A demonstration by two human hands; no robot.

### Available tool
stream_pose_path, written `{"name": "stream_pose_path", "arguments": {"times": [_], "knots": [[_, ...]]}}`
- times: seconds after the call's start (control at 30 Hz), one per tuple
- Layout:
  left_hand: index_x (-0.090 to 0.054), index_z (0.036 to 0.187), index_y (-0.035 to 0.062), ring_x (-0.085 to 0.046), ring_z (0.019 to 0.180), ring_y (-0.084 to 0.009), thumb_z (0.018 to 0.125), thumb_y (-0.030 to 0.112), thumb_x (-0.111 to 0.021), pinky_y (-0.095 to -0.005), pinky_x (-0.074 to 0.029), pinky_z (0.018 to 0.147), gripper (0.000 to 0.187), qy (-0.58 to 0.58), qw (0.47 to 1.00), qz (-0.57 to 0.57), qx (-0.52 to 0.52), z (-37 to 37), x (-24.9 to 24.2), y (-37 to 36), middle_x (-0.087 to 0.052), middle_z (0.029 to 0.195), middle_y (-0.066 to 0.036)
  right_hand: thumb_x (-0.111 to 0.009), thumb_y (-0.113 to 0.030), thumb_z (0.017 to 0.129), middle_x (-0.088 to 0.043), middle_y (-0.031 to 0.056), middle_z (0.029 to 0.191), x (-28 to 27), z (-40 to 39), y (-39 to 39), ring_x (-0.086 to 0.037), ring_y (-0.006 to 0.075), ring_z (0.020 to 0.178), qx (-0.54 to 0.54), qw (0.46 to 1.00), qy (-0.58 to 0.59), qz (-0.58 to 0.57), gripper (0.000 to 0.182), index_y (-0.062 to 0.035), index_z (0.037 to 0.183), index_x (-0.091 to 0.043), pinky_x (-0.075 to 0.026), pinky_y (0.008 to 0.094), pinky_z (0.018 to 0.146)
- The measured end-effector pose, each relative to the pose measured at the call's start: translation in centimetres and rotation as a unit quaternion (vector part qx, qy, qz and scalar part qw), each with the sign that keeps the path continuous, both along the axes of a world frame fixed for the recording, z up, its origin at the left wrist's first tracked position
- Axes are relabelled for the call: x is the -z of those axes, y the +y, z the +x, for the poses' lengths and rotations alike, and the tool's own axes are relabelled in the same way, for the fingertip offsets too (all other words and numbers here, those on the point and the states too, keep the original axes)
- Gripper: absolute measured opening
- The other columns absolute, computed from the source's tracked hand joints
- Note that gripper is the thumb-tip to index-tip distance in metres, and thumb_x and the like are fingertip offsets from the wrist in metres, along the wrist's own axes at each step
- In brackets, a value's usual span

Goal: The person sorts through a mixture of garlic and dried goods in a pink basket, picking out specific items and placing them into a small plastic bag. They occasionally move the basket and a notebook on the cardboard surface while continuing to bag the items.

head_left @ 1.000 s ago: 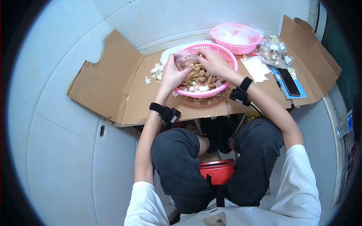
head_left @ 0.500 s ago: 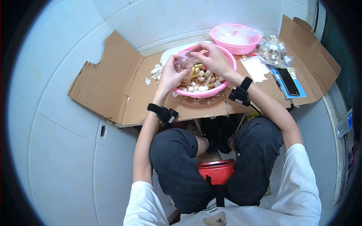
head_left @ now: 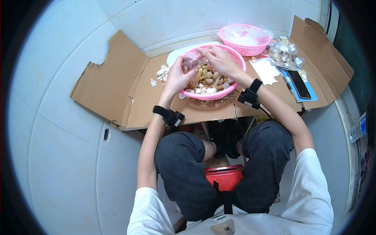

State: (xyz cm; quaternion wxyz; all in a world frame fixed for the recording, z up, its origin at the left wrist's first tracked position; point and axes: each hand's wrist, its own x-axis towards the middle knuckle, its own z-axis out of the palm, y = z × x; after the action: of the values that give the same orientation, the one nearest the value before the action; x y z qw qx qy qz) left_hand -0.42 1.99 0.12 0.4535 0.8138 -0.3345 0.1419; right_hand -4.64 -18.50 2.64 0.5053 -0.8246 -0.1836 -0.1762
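Note:
A clear plastic bag [head_left: 194, 58] is held up over the far left side of a pink basket [head_left: 216, 96]. A small dark reddish piece shows through the film. My left hand [head_left: 178, 78] is closed on the bag's left side. Fingers pinched together, my right hand [head_left: 220, 62] is at the bag's upper right edge. Below both hands, the basket holds a mix of pale bulb-like pieces [head_left: 211, 78], yellowish strips and small round bits. Its contents under the bag and my hands are partly hidden.
White scraps [head_left: 162, 73] lie left of the basket on the cardboard [head_left: 156, 103]. At the back right stands another pink basket [head_left: 250, 51] with plastic bags. Filled packets [head_left: 285, 56], white paper [head_left: 265, 71], and a phone [head_left: 299, 84] on a blue notebook [head_left: 312, 95] lie rightward.
My right fingertips have shifted slightly up along the bag's edge. The dark reddish piece, earlier near those fingertips, now shows lower, behind the film. My left hand has barely moved.

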Motion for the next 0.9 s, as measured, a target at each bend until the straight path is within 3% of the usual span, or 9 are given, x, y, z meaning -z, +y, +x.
{"name": "stream_pose_path", "arguments": {"times": [0.2,0.3,0.37,0.47,0.6,0.7,0.8,0.87,0.9], "knots": [[-0.058,0.116,0.0010,-0.064,0.090,-0.0110,0.086,0.019,-0.076,-0.0284,-0.050,0.078,0.039,0.016,1.000,-0.002,0.003,-0.1,-0.1,0.0,-0.071,0.104,-0.007,-0.048,-0.052,0.102,-0.067,0.0074,0.101,-0.2,-0.1,0.1,-0.063,0.0108,0.078,-0.047,0.997,0.058,-0.015,0.058,0.0018,0.116,-0.064,-0.051,0.0253,0.061],[-0.058,0.119,0.0004,-0.065,0.095,-0.0132,0.085,0.017,-0.076,-0.0306,-0.052,0.085,0.042,0.020,1.000,-0.007,0.016,-0.7,-0.5,0.0,-0.070,0.105,-0.008,-0.047,-0.053,0.102,-0.067,0.0079,0.104,0.7,0.5,0.2,-0.064,0.0140,0.092,-0.038,0.998,0.035,-0.038,0.059,0.0017,0.121,-0.061,-0.052,0.0274,0.072],[-0.058,0.120,0.0001,-0.065,0.097,-0.0141,0.084,0.016,-0.076,-0.0313,-0.052,0.087,0.043,0.038,0.999,0.006,0.020,-1.2,-1.0,0.0,-0.070,0.106,-0.009,-0.045,-0.054,0.103,-0.065,0.0098,0.113,1.3,1.2,0.2,-0.061,0.0174,0.108,-0.090,0.995,0.030,-0.043,0.062,0.0016,0.127,-0.057,-0.050,0.0309,0.087],[-0.058,0.121,-0.0001,-0.065,0.098,-0.0153,0.083,0.015,-0.076,-0.0322,-0.052,0.089,0.044,0.042,0.998,0.019,0.038,-0.6,-0.5,0.2,-0.069,0.106,-0.009,-0.043,-0.056,0.103,-0.061,0.0114,0.125,0.6,0.1,0.6,-0.057,0.0194,0.116,-0.149,0.984,0.080,-0.047,0.064,0.0009,0.130,-0.056,-0.047,0.0334,0.095],[-0.059,0.120,0.0003,-0.065,0.097,-0.0151,0.083,0.016,-0.077,-0.0322,-0.052,0.087,0.043,0.040,0.998,0.018,0.047,-0.6,-0.6,0.2,-0.069,0.106,-0.009,-0.042,-0.055,0.103,-0.059,0.0122,0.128,1.5,1.6,0.6,-0.057,0.0203,0.118,-0.167,0.982,0.070,-0.060,0.065,0.0006,0.134,-0.054,-0.046,0.0340,0.097],[-0.059,0.119,0.0003,-0.065,0.096,-0.0146,0.083,0.016,-0.077,-0.0317,-0.052,0.086,0.044,0.047,0.998,0.014,0.027,-1.0,-0.8,0.1,-0.069,0.105,-0.008,-0.043,-0.054,0.103,-0.063,0.0140,0.123,0.8,0.5,0.6,-0.059,0.0215,0.115,-0.075,0.996,-0.012,-0.045,0.063,0.0010,0.133,-0.056,-0.046,0.0340,0.096],[-0.059,0.118,0.0000,-0.065,0.095,-0.0142,0.083,0.017,-0.077,-0.0311,-0.052,0.084,0.043,0.049,0.998,-0.001,0.038,-1.2,-1.0,0.2,-0.069,0.104,-0.008,-0.044,-0.052,0.103,-0.065,0.0164,0.118,0.1,0.2,0.3,-0.061,0.0228,0.111,-0.055,0.997,-0.052,-0.025,0.063,0.0038,0.128,-0.059,-0.046,0.0345,0.095],[-0.059,0.117,-0.0003,-0.064,0.094,-0.0138,0.083,0.017,-0.077,-0.0309,-0.052,0.083,0.043,0.048,0.998,-0.002,0.039,-1.1,-0.9,0.2,-0.069,0.103,-0.008,-0.044,-0.057,0.101,-0.065,0.0246,0.109,0.0,-0.1,0.3,-0.064,0.0342,0.101,-0.006,0.994,-0.105,-0.021,0.068,0.0061,0.108,-0.070,-0.049,0.0393,0.090],[-0.059,0.117,-0.0006,-0.064,0.093,-0.0134,0.083,0.018,-0.077,-0.0306,-0.052,0.082,0.042,0.047,0.998,-0.003,0.039,-1.0,-0.8,0.2,-0.069,0.102,-0.008,-0.044,-0.057,0.101,-0.065,0.0246,0.109,0.0,-0.3,0.4,-0.064,0.0342,0.101,-0.006,0.994,-0.104,-0.021,0.068,0.0061,0.108,-0.070,-0.049,0.0393,0.090]]}}
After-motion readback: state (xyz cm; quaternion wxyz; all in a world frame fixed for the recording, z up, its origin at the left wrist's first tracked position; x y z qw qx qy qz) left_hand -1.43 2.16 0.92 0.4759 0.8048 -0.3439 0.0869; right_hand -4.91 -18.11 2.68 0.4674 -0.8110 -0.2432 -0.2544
